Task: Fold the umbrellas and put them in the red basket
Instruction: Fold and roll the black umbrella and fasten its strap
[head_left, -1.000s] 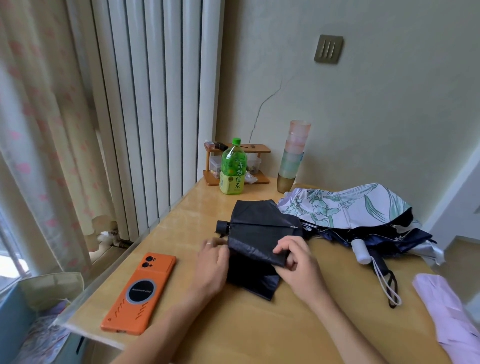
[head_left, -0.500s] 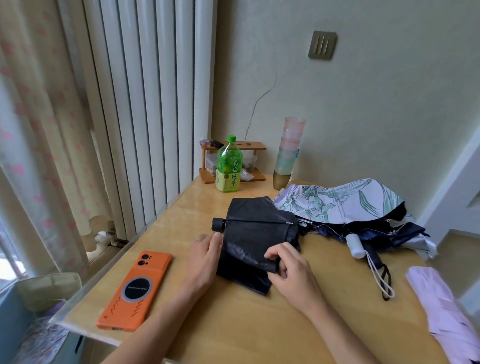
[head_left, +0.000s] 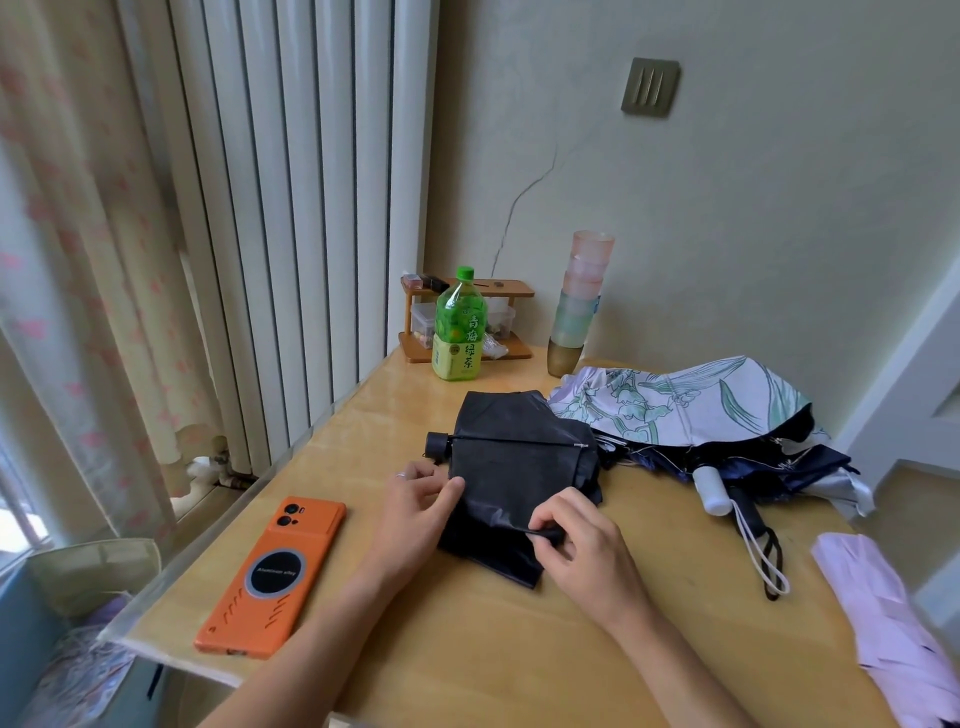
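Cloth of a matt black folding umbrella (head_left: 514, 467) is seen half gathered near the middle of a pale wooden table (head_left: 467, 649), in the head view. Its shaft is collapsed and lies crosswise, with a round black cap at the left end and a thin rib stretched along the top of the canopy. The panels are creased and slack, not yet wrapped, and a loose flap is spread toward the near edge.

The left hand (head_left: 415, 512) is closed on the umbrella's left edge, the thumb laid over the cloth and the fingers curled beside it. The right hand (head_left: 582, 545) is clamped on a dark fold at the near side, pinched between thumb and fingertips.

Just beyond, touching the black canopy, a white umbrella with a green floral print (head_left: 691, 400) is heaped over dark navy cloth, and a white handle (head_left: 711, 491) with a cord loop is seen in front of it. A lilac cloth bundle (head_left: 883, 623) lies at the right edge. An orange phone (head_left: 272, 574) lies to the left, and a green tea bottle (head_left: 460, 330) and stacked pastel cups (head_left: 579, 306) are set by the wall.
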